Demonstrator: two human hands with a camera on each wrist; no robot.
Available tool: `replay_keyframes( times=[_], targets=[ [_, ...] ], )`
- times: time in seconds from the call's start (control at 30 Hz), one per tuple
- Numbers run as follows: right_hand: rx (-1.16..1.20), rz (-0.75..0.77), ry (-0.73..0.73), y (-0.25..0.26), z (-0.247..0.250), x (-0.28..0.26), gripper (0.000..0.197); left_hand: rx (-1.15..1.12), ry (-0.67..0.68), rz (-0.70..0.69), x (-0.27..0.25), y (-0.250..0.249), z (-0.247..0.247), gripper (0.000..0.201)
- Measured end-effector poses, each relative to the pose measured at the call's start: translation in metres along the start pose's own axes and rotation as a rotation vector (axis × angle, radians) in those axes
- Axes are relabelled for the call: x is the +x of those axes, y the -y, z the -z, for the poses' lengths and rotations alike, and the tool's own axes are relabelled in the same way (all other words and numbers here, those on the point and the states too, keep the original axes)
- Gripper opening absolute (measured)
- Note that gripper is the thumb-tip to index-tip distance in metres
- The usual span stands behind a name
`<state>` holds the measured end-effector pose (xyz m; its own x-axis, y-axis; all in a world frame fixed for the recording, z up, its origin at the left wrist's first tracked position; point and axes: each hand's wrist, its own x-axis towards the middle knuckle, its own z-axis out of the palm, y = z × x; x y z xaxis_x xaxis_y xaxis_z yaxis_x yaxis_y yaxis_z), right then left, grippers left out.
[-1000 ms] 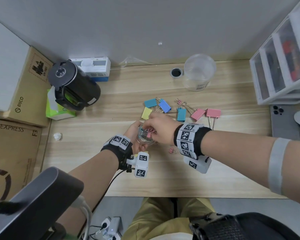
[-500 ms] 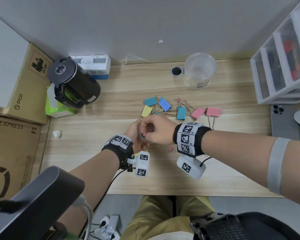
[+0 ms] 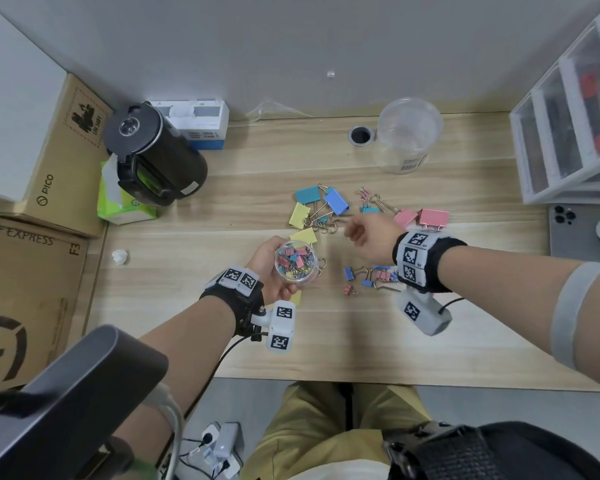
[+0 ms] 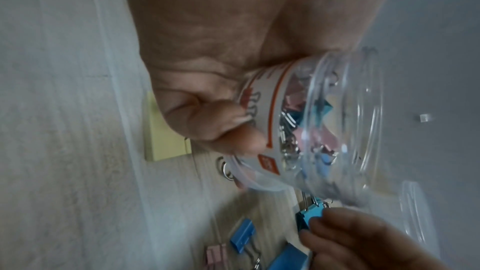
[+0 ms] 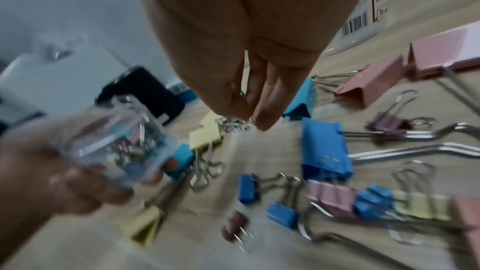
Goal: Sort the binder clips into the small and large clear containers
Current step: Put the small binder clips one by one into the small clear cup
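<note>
Above surface (image 3: 187, 258), left hand (image 3: 269, 268) cups small jar (image 3: 296, 260) of small clips, mouth up. Right hand (image 3: 368, 233) reaches toward large clips (image 3: 336, 201), fingertips (image 5: 266, 118) pinching teal clip (image 4: 309, 216). Large jar (image 3: 407, 135) stands near wall.

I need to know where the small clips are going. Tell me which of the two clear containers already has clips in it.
The small clear container, gripped in the left hand, is packed with little coloured clips. The large clear container at the back of the desk looks empty.

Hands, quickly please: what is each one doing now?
Left hand: grips the small clear container of clips.
Right hand: pinches a small binder clip.
</note>
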<state>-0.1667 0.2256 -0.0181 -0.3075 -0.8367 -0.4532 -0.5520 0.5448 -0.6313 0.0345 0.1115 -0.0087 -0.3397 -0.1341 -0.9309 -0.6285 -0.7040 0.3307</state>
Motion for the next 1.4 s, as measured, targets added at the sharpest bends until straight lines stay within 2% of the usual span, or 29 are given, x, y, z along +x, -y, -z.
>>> replay_keyframes(
  times=[0.07, 0.13, 0.2, 0.27, 0.37, 0.53, 0.6, 0.8, 1.4],
  targets=[
    [-0.218, -0.020, 0.122, -0.009, -0.007, -0.005, 0.029, 0.004, 0.002, 0.001, 0.000, 0.003, 0.001, 0.049],
    [-0.340, -0.011, 0.207, -0.010, -0.015, -0.010, 0.046, 0.010, 0.002, 0.000, 0.000, 0.005, 0.002, 0.049],
    [-0.405, 0.017, 0.241, -0.009, -0.026, -0.015, 0.065, 0.017, 0.007, -0.001, 0.000, 0.007, 0.003, 0.049],
    [-0.449, 0.023, 0.220, -0.011, -0.038, -0.018, 0.069, 0.021, 0.012, 0.001, 0.000, 0.008, 0.002, 0.049],
    [-0.468, 0.023, 0.181, -0.012, -0.054, -0.023, 0.060, 0.024, 0.022, 0.001, -0.001, 0.009, 0.002, 0.049],
    [-0.492, 0.056, 0.182, -0.010, -0.067, -0.025, 0.030, 0.021, 0.027, 0.003, 0.000, 0.011, 0.003, 0.046],
    [-0.475, 0.065, 0.175, -0.009, -0.069, -0.024, 0.026, 0.024, 0.018, 0.004, 0.001, 0.012, 0.004, 0.047],
    [-0.421, 0.089, 0.158, -0.013, -0.069, -0.024, 0.020, 0.032, 0.032, 0.010, 0.000, 0.012, 0.004, 0.048],
    [-0.386, 0.128, 0.215, -0.016, -0.062, -0.025, 0.021, 0.030, 0.024, 0.023, 0.005, 0.008, 0.001, 0.045]
  ],
)
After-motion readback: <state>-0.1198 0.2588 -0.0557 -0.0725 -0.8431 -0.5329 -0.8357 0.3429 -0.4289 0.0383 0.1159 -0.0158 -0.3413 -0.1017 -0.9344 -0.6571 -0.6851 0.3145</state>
